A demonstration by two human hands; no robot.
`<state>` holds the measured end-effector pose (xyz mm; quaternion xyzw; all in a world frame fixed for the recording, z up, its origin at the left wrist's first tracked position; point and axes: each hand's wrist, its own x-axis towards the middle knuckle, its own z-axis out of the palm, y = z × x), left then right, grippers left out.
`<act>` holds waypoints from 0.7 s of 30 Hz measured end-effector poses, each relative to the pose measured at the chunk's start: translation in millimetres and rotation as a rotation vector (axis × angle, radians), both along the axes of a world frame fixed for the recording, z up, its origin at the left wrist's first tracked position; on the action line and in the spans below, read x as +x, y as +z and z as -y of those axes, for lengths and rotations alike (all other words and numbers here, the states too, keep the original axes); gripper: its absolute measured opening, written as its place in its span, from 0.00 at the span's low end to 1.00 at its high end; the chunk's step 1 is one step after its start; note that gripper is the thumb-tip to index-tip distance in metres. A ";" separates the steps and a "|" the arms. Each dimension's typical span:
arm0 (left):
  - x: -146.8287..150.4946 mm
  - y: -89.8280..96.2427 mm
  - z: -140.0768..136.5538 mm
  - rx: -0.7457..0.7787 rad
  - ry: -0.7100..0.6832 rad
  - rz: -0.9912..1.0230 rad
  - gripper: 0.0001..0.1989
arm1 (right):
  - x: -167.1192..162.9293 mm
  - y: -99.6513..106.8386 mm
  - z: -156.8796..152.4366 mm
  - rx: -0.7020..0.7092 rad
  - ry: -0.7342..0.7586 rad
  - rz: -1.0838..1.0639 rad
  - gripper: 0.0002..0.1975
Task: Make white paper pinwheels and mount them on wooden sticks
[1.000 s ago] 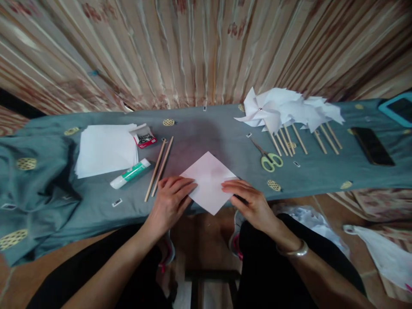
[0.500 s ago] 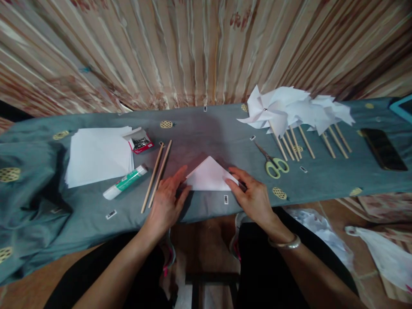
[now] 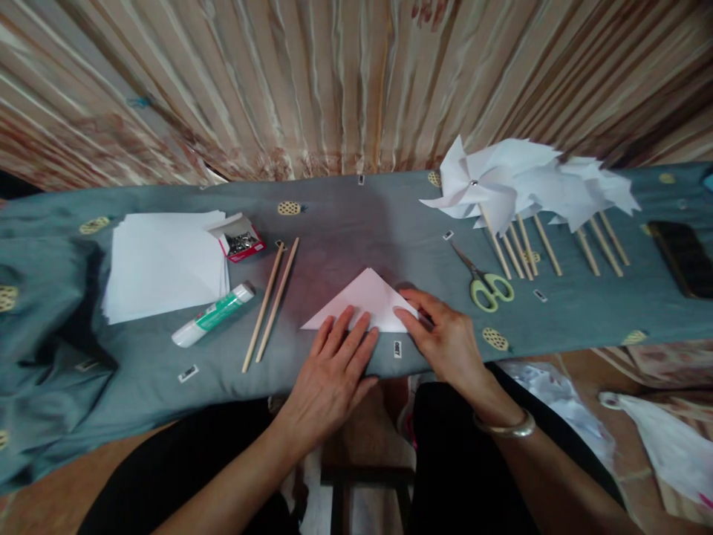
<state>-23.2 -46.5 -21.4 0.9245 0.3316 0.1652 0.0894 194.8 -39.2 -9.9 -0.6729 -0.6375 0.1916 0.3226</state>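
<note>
A white sheet of paper, folded into a triangle, lies near the table's front edge with its point facing away from me. My left hand rests on its long folded edge, fingers stretched out and flat. At the right corner, my right hand pinches the folded paper between thumb and fingers. That corner is partly hidden by the fingers. Two wooden sticks lie to the left of the paper. Green-handled scissors lie just beyond my right hand.
Farther left are a paper stack, a small red box of metal pins and a glue stick. Several paper pinwheels on sticks lie at the back right, beside a dark phone. A curtain hangs behind the grey tablecloth.
My left hand has moved from the paper's left corner onto its long edge and flattened out. My right hand keeps its pinch on the right corner. The view has shifted slightly.
</note>
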 end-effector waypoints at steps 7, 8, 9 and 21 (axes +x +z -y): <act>-1.6 0.1 -0.6 0.018 0.020 -0.012 0.29 | 1.4 -0.7 -5.0 0.025 0.047 0.043 0.13; -1.4 0.4 0.0 0.016 0.021 -0.015 0.29 | 1.4 -0.8 -5.4 0.027 0.049 0.046 0.13; -1.1 0.5 0.6 0.014 0.022 -0.018 0.29 | 1.5 -0.9 -5.6 0.030 0.054 0.049 0.13; -1.2 0.5 3.3 0.021 0.035 -0.030 0.30 | -0.4 -0.6 -6.8 0.083 0.097 0.125 0.13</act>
